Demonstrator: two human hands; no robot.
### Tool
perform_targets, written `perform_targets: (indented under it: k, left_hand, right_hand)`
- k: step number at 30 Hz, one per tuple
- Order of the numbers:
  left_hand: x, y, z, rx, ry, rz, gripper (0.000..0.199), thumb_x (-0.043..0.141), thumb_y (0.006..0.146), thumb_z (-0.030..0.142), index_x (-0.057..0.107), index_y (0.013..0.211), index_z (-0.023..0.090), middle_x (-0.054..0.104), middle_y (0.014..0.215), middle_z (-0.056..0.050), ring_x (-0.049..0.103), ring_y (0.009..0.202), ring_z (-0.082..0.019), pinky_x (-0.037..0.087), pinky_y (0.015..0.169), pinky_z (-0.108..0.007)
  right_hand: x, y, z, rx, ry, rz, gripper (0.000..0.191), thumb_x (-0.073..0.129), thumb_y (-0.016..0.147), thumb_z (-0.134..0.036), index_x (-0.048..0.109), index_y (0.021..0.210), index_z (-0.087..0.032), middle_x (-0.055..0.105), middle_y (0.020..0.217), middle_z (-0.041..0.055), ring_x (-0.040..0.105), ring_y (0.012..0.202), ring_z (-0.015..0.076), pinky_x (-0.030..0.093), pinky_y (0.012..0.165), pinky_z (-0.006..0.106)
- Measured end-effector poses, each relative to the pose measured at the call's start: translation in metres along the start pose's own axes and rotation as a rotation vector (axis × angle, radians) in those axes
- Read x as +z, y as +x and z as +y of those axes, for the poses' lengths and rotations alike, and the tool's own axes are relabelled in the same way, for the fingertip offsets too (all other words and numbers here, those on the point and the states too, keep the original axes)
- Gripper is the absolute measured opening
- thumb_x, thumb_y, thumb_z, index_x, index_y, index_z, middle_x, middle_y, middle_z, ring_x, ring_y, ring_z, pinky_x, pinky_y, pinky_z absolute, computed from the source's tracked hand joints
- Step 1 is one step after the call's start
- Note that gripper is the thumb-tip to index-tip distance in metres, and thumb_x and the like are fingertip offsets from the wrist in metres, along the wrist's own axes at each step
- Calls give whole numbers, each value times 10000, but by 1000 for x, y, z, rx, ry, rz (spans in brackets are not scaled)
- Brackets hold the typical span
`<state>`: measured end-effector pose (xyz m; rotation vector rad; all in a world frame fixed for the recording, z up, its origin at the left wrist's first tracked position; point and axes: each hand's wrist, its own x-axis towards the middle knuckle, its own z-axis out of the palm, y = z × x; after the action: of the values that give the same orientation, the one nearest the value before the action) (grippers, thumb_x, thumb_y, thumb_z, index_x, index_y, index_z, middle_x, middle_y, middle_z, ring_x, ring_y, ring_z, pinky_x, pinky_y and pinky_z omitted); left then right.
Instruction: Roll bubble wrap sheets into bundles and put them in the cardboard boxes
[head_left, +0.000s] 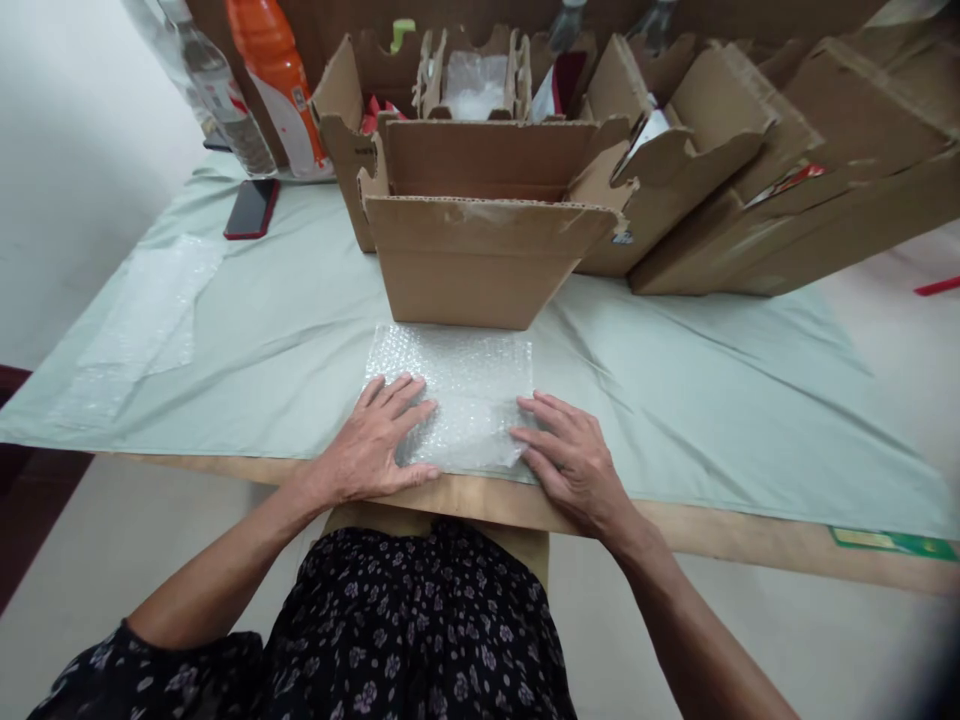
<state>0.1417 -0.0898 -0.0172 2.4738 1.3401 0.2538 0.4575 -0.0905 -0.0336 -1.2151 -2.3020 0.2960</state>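
A sheet of clear bubble wrap (469, 385) lies flat at the table's front edge. My left hand (382, 440) rests on its left side with fingers spread and the thumb along the near edge. On the right side, my right hand (570, 450) touches the wrap's edge with its fingertips, fingers apart and slightly bent. Neither hand holds anything. Just beyond the wrap stands an open cardboard box (465, 262), whose inside shows only in part.
Several cardboard boxes (675, 190) line the back and right. At the left are more bubble wrap (142, 320), a phone (251, 209), an orange bottle (281, 95) and a clear bottle (225, 100). A pale green cloth (712, 400) covers the table.
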Motion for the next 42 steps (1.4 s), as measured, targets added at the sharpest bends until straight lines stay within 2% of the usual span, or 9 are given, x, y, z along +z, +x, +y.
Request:
perform_targets:
  k: [4, 7, 10, 14, 21, 28, 35, 38, 42]
  left_hand:
    - [-21, -14, -7, -11, -132, -31, 909, 734, 838, 675, 467, 1575, 214, 455, 1663, -165, 380, 1572, -378, 234, 1312, -643]
    - [-32, -20, -10, -61, -226, 5, 757, 721, 875, 475, 494, 1557, 238, 570, 1583, -118, 506, 1492, -342, 305, 1303, -598]
    - [-33, -19, -11, -130, -304, 167, 441, 594, 896, 285, 693, 1323, 234, 756, 1335, -74, 678, 1291, -285, 443, 1230, -529]
    - [-28, -9, -10, -294, -450, 363, 208, 565, 898, 273, 766, 925, 224, 821, 943, -34, 768, 914, -222, 628, 871, -361]
    - [-24, 9, -14, -409, -644, 477, 169, 653, 858, 349, 748, 844, 209, 788, 840, -19, 735, 809, -185, 585, 776, -302]
    - [-11, 32, -25, -463, -415, 458, 189, 575, 881, 333, 700, 825, 204, 754, 804, -24, 681, 735, -178, 539, 723, -309]
    - [-11, 34, -33, -496, -2, 388, 404, 668, 883, 392, 689, 1213, 161, 713, 1112, -137, 690, 969, -285, 565, 914, -435]
    - [-12, 33, -36, -526, 63, 317, 299, 683, 863, 408, 711, 1062, 187, 698, 1014, -116, 677, 960, -300, 568, 894, -435]
    - [-11, 36, -34, -507, 67, 265, 106, 641, 851, 298, 623, 778, 222, 657, 867, -72, 645, 842, -253, 544, 796, -381]
  right_hand:
    - [-4, 4, -6, 185, 291, 151, 214, 572, 1027, -319, 769, 1017, -237, 773, 1230, 83, 707, 1209, 265, 546, 1072, 491]
    - [-11, 3, -11, 357, 494, 185, 235, 592, 1023, -370, 759, 932, -231, 803, 1068, 63, 758, 1024, 228, 602, 961, 404]
    - [-13, 3, -13, 473, 558, 236, 255, 629, 1000, -418, 761, 899, -225, 801, 964, 49, 757, 918, 208, 612, 861, 346]
    - [-12, 0, -7, 572, 585, 271, 306, 635, 995, -463, 769, 878, -214, 763, 823, 39, 696, 745, 175, 591, 738, 321]
    - [-9, -4, -1, 508, 881, 194, 438, 755, 893, -478, 725, 1249, -224, 779, 1144, 95, 743, 1039, 248, 618, 901, 402]
    - [-3, 28, -2, 589, 412, 194, 246, 652, 912, -439, 717, 881, -204, 733, 817, 40, 634, 683, 170, 535, 673, 322]
    - [10, 38, 17, 445, -110, 125, 414, 578, 945, -494, 723, 1156, -169, 723, 1088, 133, 658, 850, 249, 533, 829, 423]
    - [11, 49, 25, 408, -221, 73, 484, 555, 950, -537, 725, 1208, -165, 710, 1153, 155, 654, 983, 311, 520, 898, 476]
    - [15, 69, 30, 377, -247, -36, 354, 564, 923, -447, 751, 1032, -167, 707, 1140, 166, 640, 1014, 336, 510, 892, 490]
